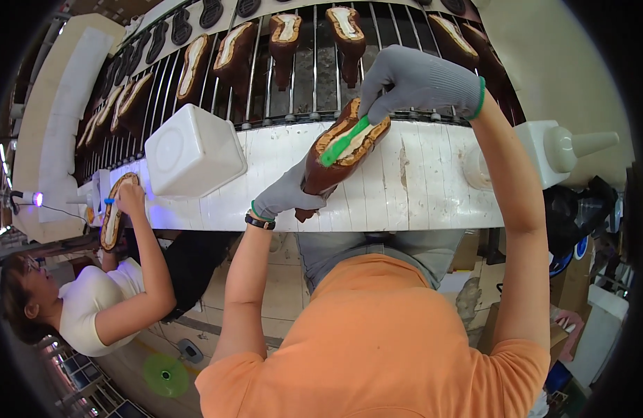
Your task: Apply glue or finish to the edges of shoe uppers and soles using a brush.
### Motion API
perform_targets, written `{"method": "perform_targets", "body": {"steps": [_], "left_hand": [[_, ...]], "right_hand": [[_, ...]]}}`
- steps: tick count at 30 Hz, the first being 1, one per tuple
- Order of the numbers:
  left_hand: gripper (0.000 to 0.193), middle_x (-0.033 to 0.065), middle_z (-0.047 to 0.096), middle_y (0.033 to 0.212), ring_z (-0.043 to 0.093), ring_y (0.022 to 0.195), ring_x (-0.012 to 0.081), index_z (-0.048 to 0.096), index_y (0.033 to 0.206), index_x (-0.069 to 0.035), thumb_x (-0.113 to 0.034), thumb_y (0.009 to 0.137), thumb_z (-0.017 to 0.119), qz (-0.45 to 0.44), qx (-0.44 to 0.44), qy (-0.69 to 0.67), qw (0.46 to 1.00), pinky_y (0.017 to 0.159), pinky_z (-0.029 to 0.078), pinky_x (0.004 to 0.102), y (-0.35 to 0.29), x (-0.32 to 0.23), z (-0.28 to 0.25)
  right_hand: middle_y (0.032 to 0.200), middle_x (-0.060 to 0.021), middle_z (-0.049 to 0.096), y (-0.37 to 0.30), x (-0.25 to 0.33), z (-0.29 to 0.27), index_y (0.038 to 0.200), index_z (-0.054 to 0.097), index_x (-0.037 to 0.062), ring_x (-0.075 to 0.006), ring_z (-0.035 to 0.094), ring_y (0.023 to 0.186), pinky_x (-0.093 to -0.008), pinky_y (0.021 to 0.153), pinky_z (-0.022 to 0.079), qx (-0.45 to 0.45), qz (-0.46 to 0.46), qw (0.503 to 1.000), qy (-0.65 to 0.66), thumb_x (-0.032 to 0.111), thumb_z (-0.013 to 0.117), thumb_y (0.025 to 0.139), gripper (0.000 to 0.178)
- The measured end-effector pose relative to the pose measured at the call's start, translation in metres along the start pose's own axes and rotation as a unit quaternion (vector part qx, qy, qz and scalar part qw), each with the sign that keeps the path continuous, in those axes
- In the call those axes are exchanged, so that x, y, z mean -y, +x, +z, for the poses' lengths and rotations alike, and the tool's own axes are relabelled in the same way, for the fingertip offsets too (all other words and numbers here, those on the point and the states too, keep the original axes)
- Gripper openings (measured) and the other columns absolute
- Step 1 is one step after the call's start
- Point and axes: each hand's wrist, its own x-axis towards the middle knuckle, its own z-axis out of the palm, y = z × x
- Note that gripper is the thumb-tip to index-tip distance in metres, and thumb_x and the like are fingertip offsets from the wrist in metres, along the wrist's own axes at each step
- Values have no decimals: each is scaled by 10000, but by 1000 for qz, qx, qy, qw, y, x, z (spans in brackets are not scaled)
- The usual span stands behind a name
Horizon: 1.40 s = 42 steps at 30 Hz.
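My left hand, in a grey glove, is wrapped round a dark brown boot turned sole side up and tilted over the white bench. Its bottom shows a pale middle with a tan and dark rim. A green-handled brush is pinched in my gloved right hand, which bends down from above. The brush lies along the boot's bottom; its bristles cannot be made out. Part of the boot's toe is hidden behind my right fingers.
Beyond the bench, a metal roller rack carries several upturned boots. Black soles line its far side. A white square container stands left, a white spouted bottle right. At left, a co-worker handles another boot.
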Motion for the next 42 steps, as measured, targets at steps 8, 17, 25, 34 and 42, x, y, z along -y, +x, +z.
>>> {"method": "perform_targets", "body": {"steps": [8, 17, 25, 34, 42], "left_hand": [[821, 46, 619, 1066, 572, 908, 126, 437, 1367, -53, -161, 633, 788, -50, 6, -19, 999, 800, 518, 310, -1, -1, -1], [670, 14, 609, 951, 549, 868, 122, 515, 1238, -47, -146, 632, 781, -56, -13, -25, 998, 828, 482, 293, -2, 2, 2], [643, 5, 611, 931, 545, 842, 121, 532, 1220, -48, -143, 633, 777, -20, -22, -10, 1000, 821, 477, 291, -2, 4, 0], [1258, 160, 289, 1538, 494, 1234, 253, -69, 1545, -72, -33, 633, 797, -9, 4, 67, 998, 1017, 422, 379, 7, -26, 34], [1275, 307, 247, 1476, 318, 1283, 490, 209, 1493, -6, -504, 505, 842, 107, -115, 549, 821, 1050, 263, 575, 16, -25, 136]], "right_hand": [[694, -80, 676, -22, -5, -28, 823, 745, 24, -166, 628, 630, -292, 613, 484, -64, 165, 956, -234, 150, 770, 702, 177], [743, -99, 692, -8, 4, 5, 880, 746, 0, -143, 622, 654, -279, 646, 497, -14, 10, 1000, -7, 117, 765, 720, 199], [727, -82, 688, -24, 0, -29, 848, 754, 56, -191, 639, 661, -318, 645, 501, -63, 180, 938, -291, 141, 760, 710, 162], [740, -82, 672, -59, 0, -18, 911, 733, 29, -160, 600, 651, -296, 629, 472, -297, 1, 946, -132, 154, 719, 788, 176], [632, 13, 566, -187, -16, 69, 815, 710, -19, -33, 463, 551, -205, 492, 336, -446, 212, 832, 252, 49, 631, 791, 108]]}}
